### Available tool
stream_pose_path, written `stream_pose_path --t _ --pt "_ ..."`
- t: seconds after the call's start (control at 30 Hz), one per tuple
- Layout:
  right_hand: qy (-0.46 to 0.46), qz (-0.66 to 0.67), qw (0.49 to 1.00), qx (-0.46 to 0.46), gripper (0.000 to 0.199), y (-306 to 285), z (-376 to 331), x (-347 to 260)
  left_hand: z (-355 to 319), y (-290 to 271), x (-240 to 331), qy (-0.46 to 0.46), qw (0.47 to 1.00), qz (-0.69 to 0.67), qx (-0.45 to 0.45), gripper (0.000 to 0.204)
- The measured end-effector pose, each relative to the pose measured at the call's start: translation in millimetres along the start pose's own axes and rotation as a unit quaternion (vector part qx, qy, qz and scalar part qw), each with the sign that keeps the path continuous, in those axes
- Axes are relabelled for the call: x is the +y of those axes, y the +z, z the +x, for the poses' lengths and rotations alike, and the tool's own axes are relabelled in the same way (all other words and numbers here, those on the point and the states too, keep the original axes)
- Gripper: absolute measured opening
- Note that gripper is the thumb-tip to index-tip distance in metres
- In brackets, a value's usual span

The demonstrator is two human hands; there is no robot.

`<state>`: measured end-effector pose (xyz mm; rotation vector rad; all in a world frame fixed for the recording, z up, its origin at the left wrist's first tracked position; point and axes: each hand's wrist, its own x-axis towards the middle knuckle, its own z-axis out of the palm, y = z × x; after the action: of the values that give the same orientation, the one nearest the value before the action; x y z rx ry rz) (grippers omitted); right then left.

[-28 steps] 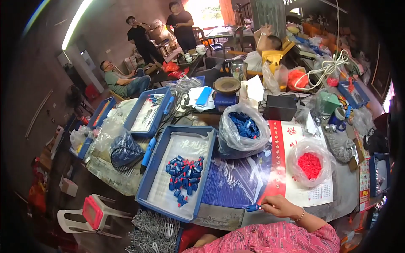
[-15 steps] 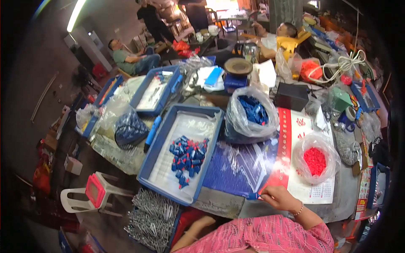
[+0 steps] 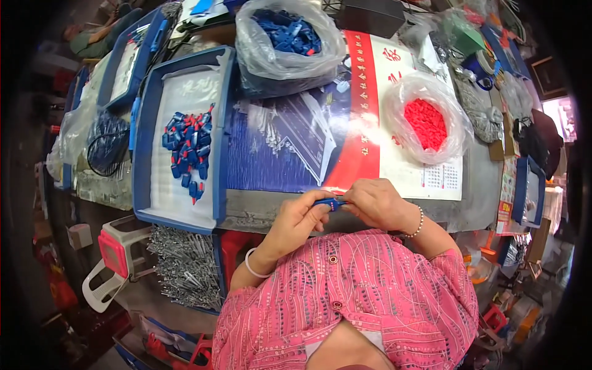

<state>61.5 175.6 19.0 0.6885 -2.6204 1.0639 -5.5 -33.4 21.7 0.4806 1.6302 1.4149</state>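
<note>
In front of my chest, my left hand [image 3: 295, 223] pinches a small blue plastic piece [image 3: 333, 203] between thumb and fingers. My right hand [image 3: 381, 205] is closed at the right end of the same piece, its fingertips meeting there; they hide that end. Left of my hands, a blue tray [image 3: 143, 148] with a white lining holds a heap of blue pieces with red tips [image 3: 190, 145]. A clear bag [image 3: 259, 80] of blue pieces stands beyond, and a clear bag [image 3: 459, 126] of small red parts [image 3: 425, 125] is to the right.
A printed sheet [image 3: 280, 166] covers the table under the bags. Many thin metal rods [image 3: 182, 268] fill a bin below the tray. A white-and-red stool [image 3: 117, 253] stands at lower left. A black box [image 3: 372, 17] sits at the far side, with bagged goods along the right.
My left hand has come up from beside the rod bin to meet the right at the blue piece. The right hand has drawn in toward my chest. The view has tilted downward.
</note>
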Motion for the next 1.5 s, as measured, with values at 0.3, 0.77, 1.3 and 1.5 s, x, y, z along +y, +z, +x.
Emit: stream_pose_path --t 0.3,0.77,1.3,1.5 --pt "0.466 0.647 0.593 -0.112 0.03 -1.0 -22.7 11.2 24.0 25.5 -17.4 0.306 0.908 0.253 0.134 0.023" --pt "0.147 0.073 0.984 -0.062 0.035 22.5 -30.6 8.9 16.9 14.9 -19.6 0.019 1.0 -0.002 -0.018 0.025" --pt "0.004 -0.025 0.993 -0.111 0.02 8.8 -26.5 18.3 21.1 8.7 -28.2 -0.035 0.994 -0.077 -0.064 0.021" --pt "0.319 0.351 0.875 -0.099 0.028 17.0 -22.6 3.1 24.3 17.8 -35.3 0.208 0.953 0.209 0.065 0.021"
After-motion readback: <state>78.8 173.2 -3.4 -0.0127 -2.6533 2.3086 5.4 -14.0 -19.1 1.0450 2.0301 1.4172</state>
